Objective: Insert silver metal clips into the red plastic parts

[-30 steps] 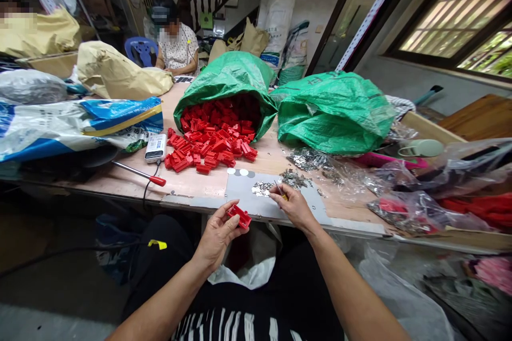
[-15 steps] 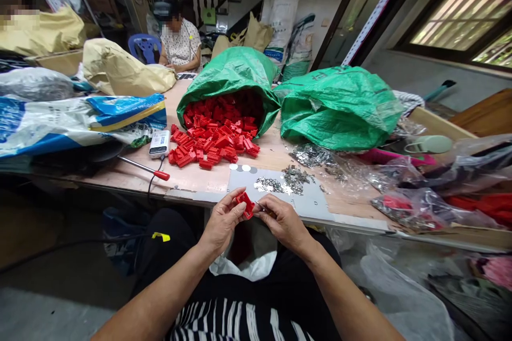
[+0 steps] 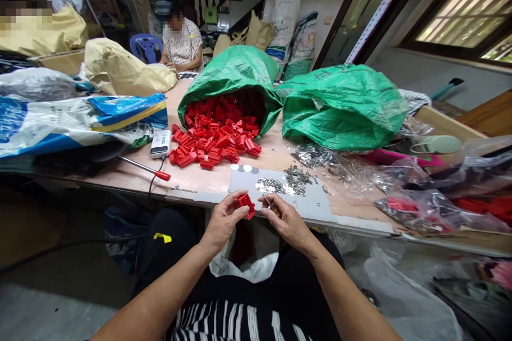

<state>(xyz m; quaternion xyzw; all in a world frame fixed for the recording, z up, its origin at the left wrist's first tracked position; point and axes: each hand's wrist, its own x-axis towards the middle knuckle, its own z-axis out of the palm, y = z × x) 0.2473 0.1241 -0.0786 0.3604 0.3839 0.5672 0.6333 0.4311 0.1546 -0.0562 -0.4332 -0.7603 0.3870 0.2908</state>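
Note:
My left hand (image 3: 224, 222) pinches a small red plastic housing (image 3: 247, 206) between thumb and fingers, its hollow side turned up toward me. In my right hand (image 3: 288, 222) is a small hand tool (image 3: 271, 206) with a thin metal tip and a brownish handle; its exact kind is unclear. The tip points up and left, a short gap away from the housing. Just beyond my hands, small shiny metal pieces (image 3: 296, 180) lie heaped on a grey sheet (image 3: 240, 181). Many similar red housings (image 3: 216, 143) spill from a green sack (image 3: 236, 66) onto the table.
A second green sack (image 3: 344, 106) lies to the right, near clear plastic bags (image 3: 424, 205) and a pale green cup (image 3: 436, 144). On the left are a white power bank (image 3: 160, 143) with a cable and a red-tipped rod (image 3: 162, 175). Another person (image 3: 182, 45) sits across the table.
My right hand has drawn slightly right, so the tool's tip now stands apart from the red housing. My left hand still holds the housing, nearly in place. The view has shifted slightly.

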